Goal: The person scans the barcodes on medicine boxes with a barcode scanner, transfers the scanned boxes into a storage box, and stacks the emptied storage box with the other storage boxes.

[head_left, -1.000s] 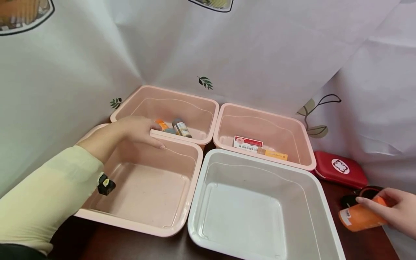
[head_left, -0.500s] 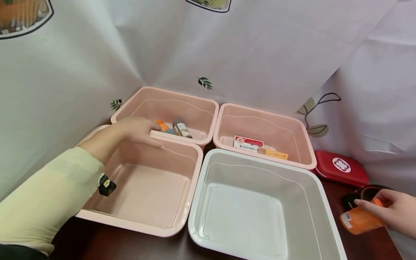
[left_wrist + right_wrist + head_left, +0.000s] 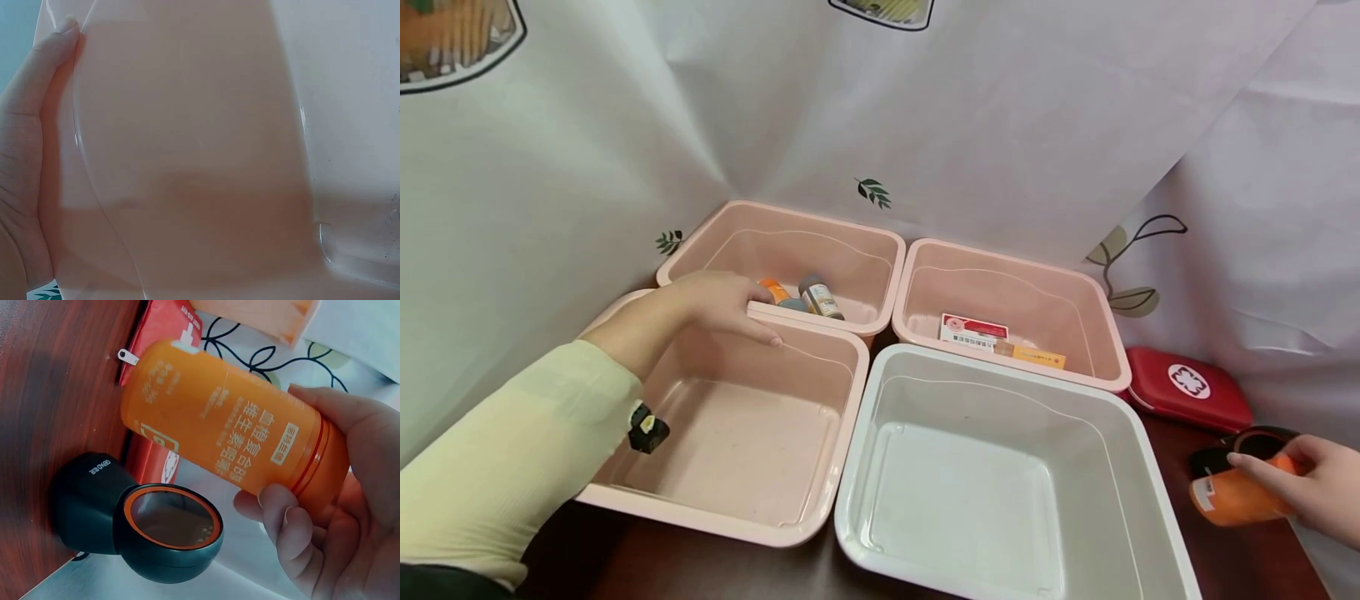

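Observation:
My left hand (image 3: pixel 718 300) grips the far rim of the front-left pink bin (image 3: pixel 737 533), thumb on the inner wall and fingers over the back. In the left wrist view the thumb lies along the bin's wall (image 3: pixel 187 112). At the far right, my right hand (image 3: pixel 1318 487) holds an orange pill bottle (image 3: pixel 1243 497) sideways by its cap end. The right wrist view shows printed labelling on the bottle (image 3: pixel 219 419), with thumb and curled fingers round its cap. Close by it stands a black device (image 3: pixel 87 500) with a round, orange-ringed glass window, resembling a desktop scanner.
Two pink bins stand behind: the left one (image 3: pixel 820 221) holds small bottles (image 3: pixel 822 297), the right one (image 3: pixel 1007 258) boxes (image 3: pixel 972 331). A grey-white bin (image 3: pixel 962 500) is front centre. Right of the bins lies a red zip case (image 3: pixel 1187 387) near the curtain.
The orange bottle in my right hand has shifted slightly to the right and tilted a little. My left hand stays on the bin's rim.

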The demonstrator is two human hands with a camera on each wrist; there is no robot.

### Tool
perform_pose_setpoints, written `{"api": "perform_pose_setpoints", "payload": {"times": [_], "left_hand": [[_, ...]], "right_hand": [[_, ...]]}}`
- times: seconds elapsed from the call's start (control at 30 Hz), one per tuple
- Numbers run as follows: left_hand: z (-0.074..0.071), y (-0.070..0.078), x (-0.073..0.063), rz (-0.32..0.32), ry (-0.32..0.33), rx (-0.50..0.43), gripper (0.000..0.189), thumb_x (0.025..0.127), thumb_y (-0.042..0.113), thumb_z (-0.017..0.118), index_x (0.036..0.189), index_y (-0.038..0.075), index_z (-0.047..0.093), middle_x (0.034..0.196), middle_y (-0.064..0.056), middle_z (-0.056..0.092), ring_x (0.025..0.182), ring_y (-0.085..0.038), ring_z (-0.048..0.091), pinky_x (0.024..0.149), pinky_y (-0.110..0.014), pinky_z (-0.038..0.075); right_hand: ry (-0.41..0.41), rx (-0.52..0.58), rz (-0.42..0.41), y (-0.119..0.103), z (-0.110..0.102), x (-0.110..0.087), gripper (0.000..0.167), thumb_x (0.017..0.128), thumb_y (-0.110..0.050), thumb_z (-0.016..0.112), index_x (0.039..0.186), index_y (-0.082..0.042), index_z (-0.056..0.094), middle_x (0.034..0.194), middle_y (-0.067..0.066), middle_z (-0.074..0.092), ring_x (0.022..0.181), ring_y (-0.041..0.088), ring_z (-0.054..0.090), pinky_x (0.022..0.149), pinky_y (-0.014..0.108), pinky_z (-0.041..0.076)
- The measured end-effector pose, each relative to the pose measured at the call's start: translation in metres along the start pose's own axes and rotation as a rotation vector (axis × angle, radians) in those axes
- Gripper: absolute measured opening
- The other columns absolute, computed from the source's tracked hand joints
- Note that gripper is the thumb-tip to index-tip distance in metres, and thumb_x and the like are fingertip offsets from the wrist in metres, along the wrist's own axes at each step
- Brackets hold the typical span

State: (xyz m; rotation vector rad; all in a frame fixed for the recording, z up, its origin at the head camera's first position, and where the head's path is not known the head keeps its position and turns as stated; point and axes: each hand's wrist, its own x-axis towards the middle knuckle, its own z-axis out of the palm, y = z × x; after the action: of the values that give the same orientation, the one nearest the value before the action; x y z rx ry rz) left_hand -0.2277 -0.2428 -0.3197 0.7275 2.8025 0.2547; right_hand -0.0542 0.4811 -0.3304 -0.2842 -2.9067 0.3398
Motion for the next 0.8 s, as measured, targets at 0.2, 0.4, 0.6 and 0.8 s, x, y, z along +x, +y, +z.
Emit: {"api": "perform_pose_setpoints", "payload": {"times": [0.2,0.4,0.6,0.8], "left_hand": [[0.001,0.0,0.001,0.0,0.005,-0.002,0.084,0.081,0.075,0.077,0.135,0.011,0.071,0.126,-0.005,0.073,0.113,-0.028,0.068,0.098,-0.057,0.051],[0.001,-0.001,0.001,0.0,0.009,0.003,0.082,0.081,0.074,0.077,0.134,0.011,0.072,0.125,-0.004,0.073,0.111,-0.027,0.068,0.098,-0.057,0.051],[0.001,-0.001,0.0,-0.008,0.007,0.0,0.083,0.081,0.075,0.077,0.134,0.012,0.072,0.125,-0.003,0.073,0.11,-0.026,0.068,0.097,-0.056,0.051],[0.001,0.0,0.0,-0.009,-0.001,-0.013,0.084,0.081,0.074,0.078,0.135,0.01,0.071,0.124,-0.005,0.073,0.109,-0.027,0.068,0.097,-0.057,0.051]], "right_hand": [[0.031,0.047,0.083,0.002,-0.002,0.003,0.049,0.098,-0.036,0.074,0.072,-0.001,0.051,0.059,0.004,0.049,0.043,0.021,0.049,0.04,0.032,0.041],[0.041,0.045,0.106,0.0,-0.004,0.004,0.053,0.099,-0.04,0.072,0.073,0.001,0.05,0.059,0.005,0.049,0.045,0.022,0.048,0.041,0.032,0.04],[0.119,0.077,0.076,-0.004,-0.005,0.006,0.05,0.097,-0.035,0.073,0.071,0.002,0.051,0.06,0.006,0.048,0.047,0.017,0.041,0.042,0.029,0.036],[0.246,0.122,0.04,-0.01,-0.005,0.007,0.048,0.095,-0.029,0.076,0.079,0.01,0.053,0.06,0.011,0.05,0.045,0.008,0.038,0.039,0.022,0.034]]}}
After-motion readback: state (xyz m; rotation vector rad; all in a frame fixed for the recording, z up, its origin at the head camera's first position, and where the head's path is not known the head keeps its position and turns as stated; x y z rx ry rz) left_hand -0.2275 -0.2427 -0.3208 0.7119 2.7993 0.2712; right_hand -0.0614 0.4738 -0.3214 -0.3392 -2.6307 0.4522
